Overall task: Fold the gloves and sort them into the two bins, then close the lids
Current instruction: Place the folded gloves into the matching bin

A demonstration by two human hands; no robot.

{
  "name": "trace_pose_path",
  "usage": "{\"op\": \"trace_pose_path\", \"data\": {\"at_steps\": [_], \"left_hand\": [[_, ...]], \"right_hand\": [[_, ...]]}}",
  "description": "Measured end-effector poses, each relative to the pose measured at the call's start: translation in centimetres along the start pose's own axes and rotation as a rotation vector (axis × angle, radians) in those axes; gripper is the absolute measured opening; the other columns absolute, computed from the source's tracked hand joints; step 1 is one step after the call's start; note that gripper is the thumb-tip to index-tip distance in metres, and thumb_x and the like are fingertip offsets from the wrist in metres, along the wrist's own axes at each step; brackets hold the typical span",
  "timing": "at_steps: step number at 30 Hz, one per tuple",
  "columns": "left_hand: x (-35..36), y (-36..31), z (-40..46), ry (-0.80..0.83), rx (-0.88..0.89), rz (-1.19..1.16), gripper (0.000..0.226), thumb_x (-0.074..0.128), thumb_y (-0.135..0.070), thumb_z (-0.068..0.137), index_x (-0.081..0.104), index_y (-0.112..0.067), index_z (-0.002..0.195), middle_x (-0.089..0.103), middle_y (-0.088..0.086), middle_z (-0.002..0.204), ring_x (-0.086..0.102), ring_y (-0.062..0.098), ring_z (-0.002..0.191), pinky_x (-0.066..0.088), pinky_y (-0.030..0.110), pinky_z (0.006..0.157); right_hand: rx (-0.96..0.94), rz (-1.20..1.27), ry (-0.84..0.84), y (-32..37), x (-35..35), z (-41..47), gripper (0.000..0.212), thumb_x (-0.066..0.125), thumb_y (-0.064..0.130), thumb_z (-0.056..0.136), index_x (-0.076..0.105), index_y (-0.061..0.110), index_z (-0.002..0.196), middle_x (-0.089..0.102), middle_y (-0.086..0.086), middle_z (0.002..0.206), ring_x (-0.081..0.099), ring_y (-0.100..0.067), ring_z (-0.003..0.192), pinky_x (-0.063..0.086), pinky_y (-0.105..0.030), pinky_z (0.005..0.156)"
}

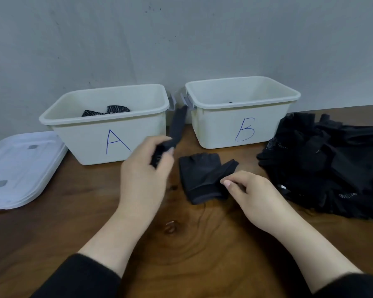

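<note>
Tabletop (192, 250): dark wood, grey wall (181, 39) behind.
Bins: A (108, 123) centre left, B (241, 112) centre right, both lidless.
Lids (19, 166): stacked, left edge.
Pile (332, 166): black gloves, right.
Left hand (144, 175): curled round a folded glove (177, 127), raised before A.
Right hand (252, 194): pinching the flat glove (202, 177) at centre.

Two cream bins are set side by side against the wall, both open: bin A (91, 134) on the left with black gloves inside, bin B (235, 125) on the right. A folded black glove (177, 127) is held raised between them. A fingerless black glove (202, 179) is laid flat on the table. More gloves are heaped in a pile (332, 166) at right. White lids (19, 168) are stacked left of bin A.
</note>
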State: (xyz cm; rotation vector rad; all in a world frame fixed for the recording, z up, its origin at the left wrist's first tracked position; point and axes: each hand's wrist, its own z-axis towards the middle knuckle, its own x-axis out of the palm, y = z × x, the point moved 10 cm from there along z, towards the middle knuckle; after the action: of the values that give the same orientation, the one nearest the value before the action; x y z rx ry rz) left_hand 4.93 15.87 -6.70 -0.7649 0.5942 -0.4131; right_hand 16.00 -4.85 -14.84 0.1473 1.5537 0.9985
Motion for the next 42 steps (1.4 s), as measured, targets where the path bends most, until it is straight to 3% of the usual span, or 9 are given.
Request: {"op": "trace_pose_path", "data": {"at_steps": [4,7,11,16,23,28,33,37,42], "left_hand": [[9.3,-1.5,-2.9,0.517,0.265,0.389,0.037,0.063,-0.034,0.095,0.061,-0.027,0.132,0.059,-0.010,0.135,0.052,0.013,0.123,0.036,0.025,0.103],[11.2,0.7,-5.8,0.735,0.219,0.416,0.055,0.051,-0.050,0.099,0.042,-0.033,0.150,0.037,-0.017,0.156,0.030,0.002,0.143,0.016,0.017,0.115],[9.4,2.6,-4.6,0.673,0.165,0.370,0.060,0.055,-0.054,0.095,0.041,-0.035,0.150,0.039,-0.021,0.153,0.030,-0.004,0.139,0.012,0.007,0.109],[10.6,2.3,-5.0,0.689,0.250,0.463,0.063,0.054,-0.056,0.095,0.037,-0.036,0.152,0.042,-0.020,0.149,0.033,0.001,0.135,0.021,0.020,0.108],[9.1,2.1,-4.4,0.597,0.329,0.519,0.036,0.056,-0.052,0.096,0.062,-0.035,0.127,0.061,-0.016,0.114,0.050,0.008,0.104,0.037,0.028,0.090],[5.2,3.1,-4.2,0.541,0.371,0.579,0.021,0.068,-0.043,0.090,0.070,-0.030,0.107,0.065,-0.014,0.096,0.057,0.012,0.087,0.045,0.033,0.078],[0.3,5.5,-3.8,0.507,0.314,0.604,0.025,0.078,-0.034,0.084,0.072,-0.025,0.108,0.066,-0.011,0.093,0.060,0.015,0.083,0.047,0.037,0.073],[-2.5,7.6,-3.2,0.510,0.250,0.594,0.031,0.073,-0.046,0.085,0.072,-0.028,0.111,0.065,-0.015,0.096,0.060,0.013,0.087,0.043,0.034,0.077],[-4.6,8.9,-2.8,0.545,0.124,0.590,0.066,0.039,-0.082,0.078,0.062,-0.039,0.123,0.057,-0.023,0.106,0.054,0.001,0.100,0.037,0.032,0.093]], "right_hand": [[0.064,0.069,-0.160,-1.2,-1.9,0.0,0.021,0.051,0.036,0.104,0.072,0.035,0.103,0.072,0.015,0.090,0.063,0.000,0.086,0.046,-0.012,0.073],[0.120,0.045,-0.170,-2.1,-2.4,0.1,0.022,0.049,0.037,0.104,0.070,0.034,0.100,0.072,0.010,0.087,0.064,-0.004,0.081,0.053,-0.023,0.074],[0.119,-0.006,-0.115,-2.0,-2.0,0.2,0.022,0.047,0.039,0.105,0.068,0.038,0.108,0.072,0.012,0.090,0.064,-0.003,0.082,0.052,-0.019,0.072],[0.083,-0.013,-0.019,-1.4,-0.9,0.2,0.026,0.046,0.039,0.105,0.065,0.040,0.123,0.069,0.019,0.109,0.061,0.001,0.096,0.041,-0.007,0.072],[0.032,0.091,0.016,0.0,0.8,0.0,0.030,0.049,0.043,0.103,0.059,0.040,0.131,0.063,0.029,0.118,0.056,0.007,0.118,0.042,-0.015,0.099],[-0.041,0.096,0.053,3.2,3.4,-0.5,0.033,0.046,0.046,0.103,0.057,0.038,0.133,0.061,0.032,0.116,0.051,0.014,0.110,0.032,-0.036,0.120],[-0.127,0.048,0.097,7.3,7.2,-0.6,0.040,0.044,0.047,0.104,0.053,0.035,0.141,0.060,0.023,0.136,0.038,0.016,0.116,0.011,-0.026,0.125],[-0.181,-0.001,0.115,10.0,9.2,-0.2,0.040,0.042,0.045,0.105,0.052,0.034,0.143,0.060,0.021,0.137,0.045,0.010,0.121,0.010,-0.029,0.126],[-0.257,-0.049,0.129,11.7,10.9,0.2,0.040,0.039,0.042,0.107,0.050,0.035,0.145,0.055,0.018,0.145,0.041,0.001,0.137,0.011,-0.031,0.126]]}}
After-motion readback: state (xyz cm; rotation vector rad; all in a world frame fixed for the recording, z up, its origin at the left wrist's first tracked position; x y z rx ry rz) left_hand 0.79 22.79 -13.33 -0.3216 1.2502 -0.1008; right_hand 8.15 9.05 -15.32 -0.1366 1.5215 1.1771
